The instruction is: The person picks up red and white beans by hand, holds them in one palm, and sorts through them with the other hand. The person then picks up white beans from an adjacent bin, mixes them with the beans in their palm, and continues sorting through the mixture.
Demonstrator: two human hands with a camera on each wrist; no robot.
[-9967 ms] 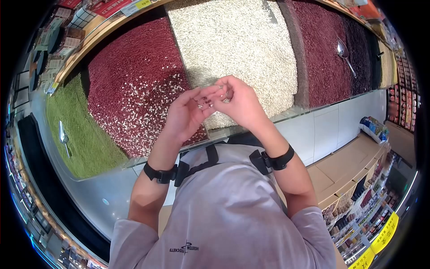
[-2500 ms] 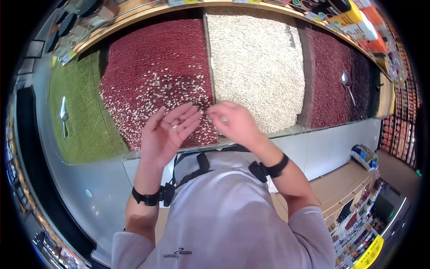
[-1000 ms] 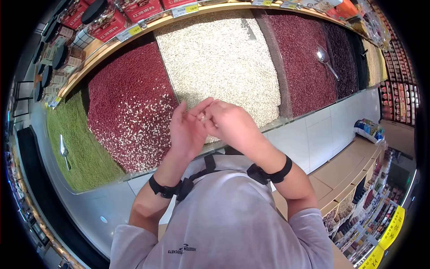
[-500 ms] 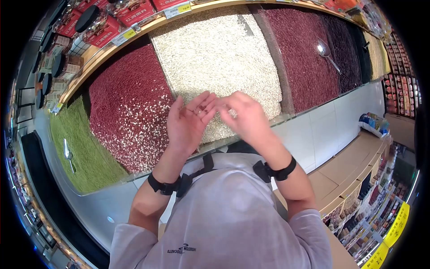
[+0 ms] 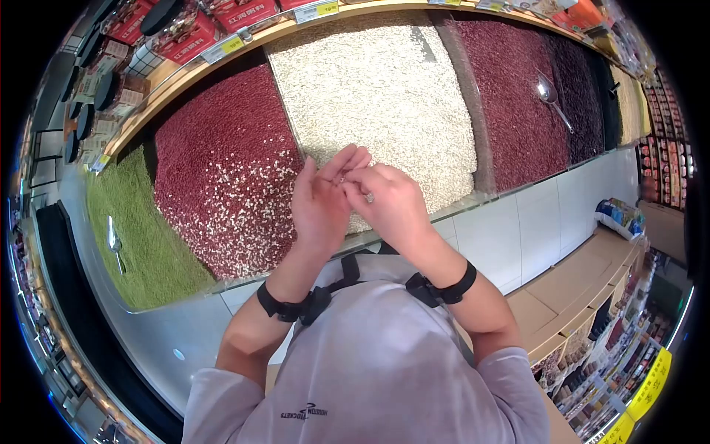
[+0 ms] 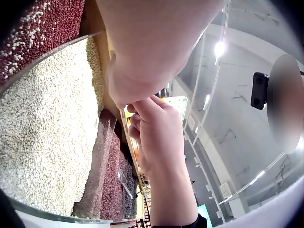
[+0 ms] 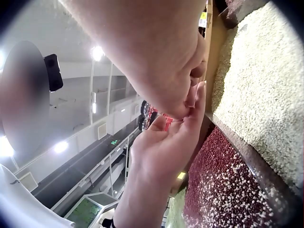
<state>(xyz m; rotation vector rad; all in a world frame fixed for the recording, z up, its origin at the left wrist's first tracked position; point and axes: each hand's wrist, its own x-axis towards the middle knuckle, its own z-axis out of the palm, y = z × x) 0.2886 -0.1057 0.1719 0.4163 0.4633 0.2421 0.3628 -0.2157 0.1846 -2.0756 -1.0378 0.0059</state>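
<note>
The left hand is palm up with its fingers extended, above the edge between the red beans and the white beans. Small beans lie at its fingers, partly hidden by the other hand. Over those fingers, the right hand has its fingertips bent down to the left palm; a pale bean shows within its curled fingers. In the right wrist view the left hand reaches under the fingers of the right hand. White beans are scattered over the front part of the red ones.
Green beans with a metal scoop lie at the far left. Another scoop rests on dark red beans at the right. A wooden shelf with jars and red packs runs behind. Brown boxes stand at the right.
Half a second ago the right hand was apart from the left fingers, which showed dark red beans; now it has come back over them. The view has shifted slightly.
</note>
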